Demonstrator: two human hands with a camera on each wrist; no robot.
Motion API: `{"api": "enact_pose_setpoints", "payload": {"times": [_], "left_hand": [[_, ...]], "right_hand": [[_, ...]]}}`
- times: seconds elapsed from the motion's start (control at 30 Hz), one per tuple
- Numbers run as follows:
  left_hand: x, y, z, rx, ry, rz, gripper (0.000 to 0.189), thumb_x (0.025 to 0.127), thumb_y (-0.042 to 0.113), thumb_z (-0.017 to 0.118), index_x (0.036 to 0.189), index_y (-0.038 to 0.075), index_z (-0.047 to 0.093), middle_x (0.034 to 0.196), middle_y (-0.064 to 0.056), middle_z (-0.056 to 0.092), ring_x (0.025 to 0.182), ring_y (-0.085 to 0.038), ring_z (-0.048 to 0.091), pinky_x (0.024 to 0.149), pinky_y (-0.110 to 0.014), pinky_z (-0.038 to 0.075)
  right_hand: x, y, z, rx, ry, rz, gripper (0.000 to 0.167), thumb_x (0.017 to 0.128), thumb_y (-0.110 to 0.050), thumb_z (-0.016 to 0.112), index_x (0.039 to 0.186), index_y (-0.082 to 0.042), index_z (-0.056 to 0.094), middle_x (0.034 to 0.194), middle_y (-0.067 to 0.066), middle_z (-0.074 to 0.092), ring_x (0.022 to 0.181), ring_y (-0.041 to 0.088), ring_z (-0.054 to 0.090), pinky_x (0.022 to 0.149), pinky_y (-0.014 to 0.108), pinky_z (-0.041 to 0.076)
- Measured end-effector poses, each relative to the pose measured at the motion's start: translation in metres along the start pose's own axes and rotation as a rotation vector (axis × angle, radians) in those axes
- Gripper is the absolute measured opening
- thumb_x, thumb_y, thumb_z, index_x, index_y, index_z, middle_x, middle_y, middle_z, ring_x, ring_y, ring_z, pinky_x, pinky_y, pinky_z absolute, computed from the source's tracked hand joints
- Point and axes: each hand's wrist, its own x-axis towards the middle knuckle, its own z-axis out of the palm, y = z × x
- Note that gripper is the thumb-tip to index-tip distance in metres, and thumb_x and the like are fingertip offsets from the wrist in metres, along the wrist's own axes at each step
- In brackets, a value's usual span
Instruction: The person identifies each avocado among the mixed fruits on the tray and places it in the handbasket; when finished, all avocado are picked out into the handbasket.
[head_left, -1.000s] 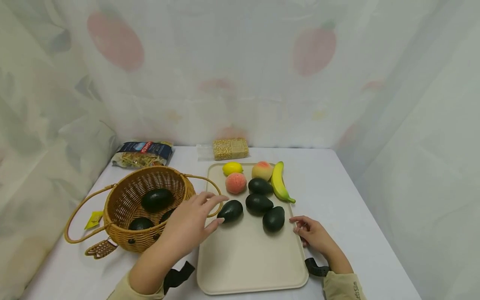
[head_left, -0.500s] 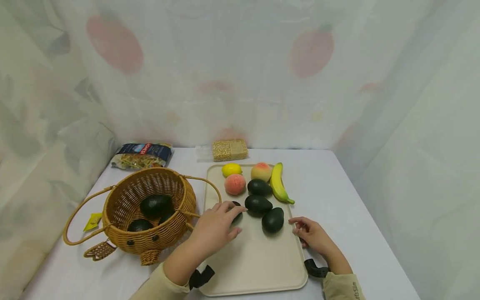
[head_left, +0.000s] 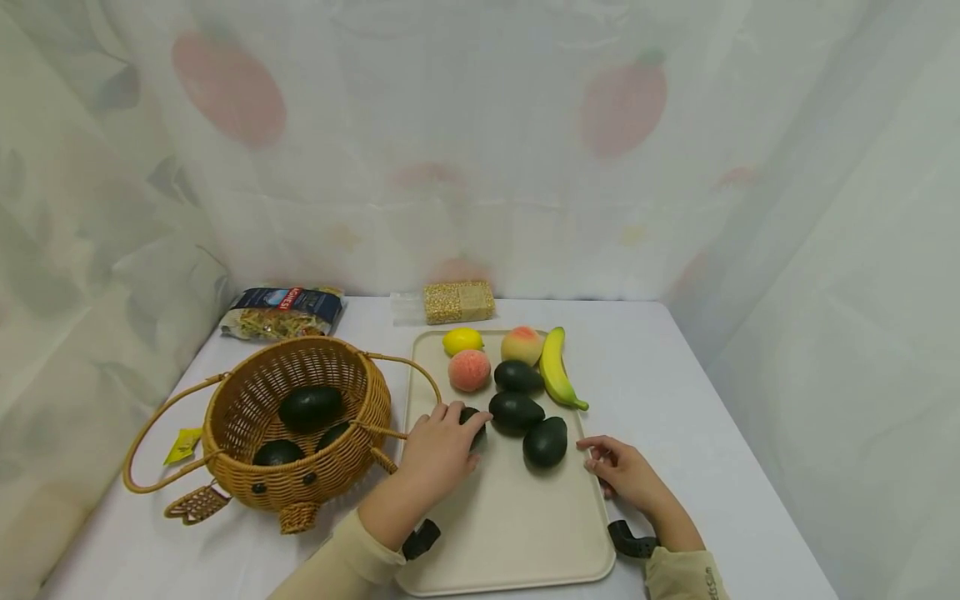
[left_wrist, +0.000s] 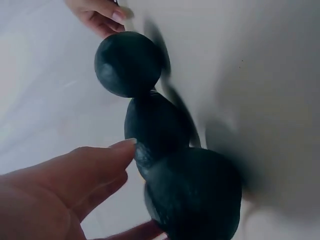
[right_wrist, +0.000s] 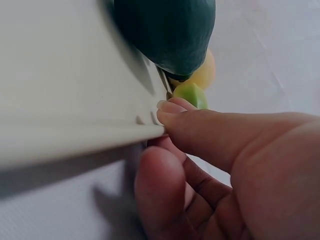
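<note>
My left hand (head_left: 438, 450) reaches over a dark green avocado (head_left: 474, 425) on the beige tray (head_left: 510, 533). In the left wrist view its thumb stands apart from that nearest avocado (left_wrist: 197, 195), while a fingertip meets its lower edge. Three more avocados lie to the right: one at the back (head_left: 518, 377), one in the middle (head_left: 516, 412) and one in front (head_left: 545, 442). At the tray's right edge, my right hand (head_left: 626, 475) pinches the rim (right_wrist: 150, 131), thumb above and fingers below. A wicker basket (head_left: 225, 454) on the left holds several avocados (head_left: 310, 408).
A lemon (head_left: 462, 340), a pink peach (head_left: 469, 370), a paler peach (head_left: 522, 345) and a banana (head_left: 557, 371) lie toward the tray's far end. Behind stand a pasta bag (head_left: 283, 313) and a bag of yellow kernels (head_left: 459, 302). The basket's handle (head_left: 420, 367) overhangs the tray's left edge.
My left hand has moved right, from beside the basket to over the leftmost avocado on the tray. My right hand has stayed on the tray's rim.
</note>
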Motion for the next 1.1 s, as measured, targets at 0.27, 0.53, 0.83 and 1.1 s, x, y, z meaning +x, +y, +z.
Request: {"api": "enact_pose_setpoints", "payload": {"times": [0.27, 0.53, 0.83, 1.1], "left_hand": [[0.006, 0.003, 0.015, 0.108, -0.043, 0.007, 0.060, 0.087, 0.043, 0.086, 0.141, 0.031, 0.061, 0.106, -0.011, 0.061, 0.098, -0.030, 0.058, 0.083, -0.043, 0.045], [0.008, 0.013, 0.026, 0.117, -0.065, 0.033, 0.060, 0.086, 0.041, 0.087, 0.139, 0.036, 0.059, 0.103, -0.014, 0.062, 0.093, -0.029, 0.062, 0.087, -0.041, 0.052], [0.009, 0.016, 0.027, 0.017, -0.109, 0.054, 0.058, 0.087, 0.034, 0.087, 0.138, 0.036, 0.058, 0.111, -0.018, 0.062, 0.099, -0.032, 0.064, 0.089, -0.047, 0.054], [0.001, 0.015, 0.016, -0.006, -0.078, 0.060, 0.057, 0.088, 0.034, 0.086, 0.137, 0.039, 0.058, 0.109, -0.017, 0.060, 0.093, -0.031, 0.064, 0.086, -0.046, 0.053]], "right_hand": [[0.000, -0.002, 0.000, -0.007, -0.001, 0.004, 0.032, 0.100, -0.003, 0.069, 0.132, 0.001, 0.066, 0.098, 0.009, 0.054, 0.058, 0.015, 0.052, 0.051, 0.025, 0.046], [0.001, -0.001, 0.000, -0.007, -0.007, -0.004, 0.031, 0.100, -0.002, 0.069, 0.131, 0.001, 0.066, 0.097, 0.009, 0.054, 0.058, 0.014, 0.052, 0.051, 0.025, 0.046], [0.001, 0.000, 0.000, 0.001, -0.008, -0.002, 0.031, 0.100, -0.002, 0.069, 0.131, 0.001, 0.066, 0.097, 0.009, 0.053, 0.058, 0.014, 0.052, 0.051, 0.025, 0.046], [0.000, 0.000, -0.001, -0.002, -0.006, -0.004, 0.031, 0.100, -0.001, 0.068, 0.131, 0.002, 0.066, 0.096, 0.009, 0.053, 0.057, 0.013, 0.052, 0.051, 0.025, 0.046]]}}
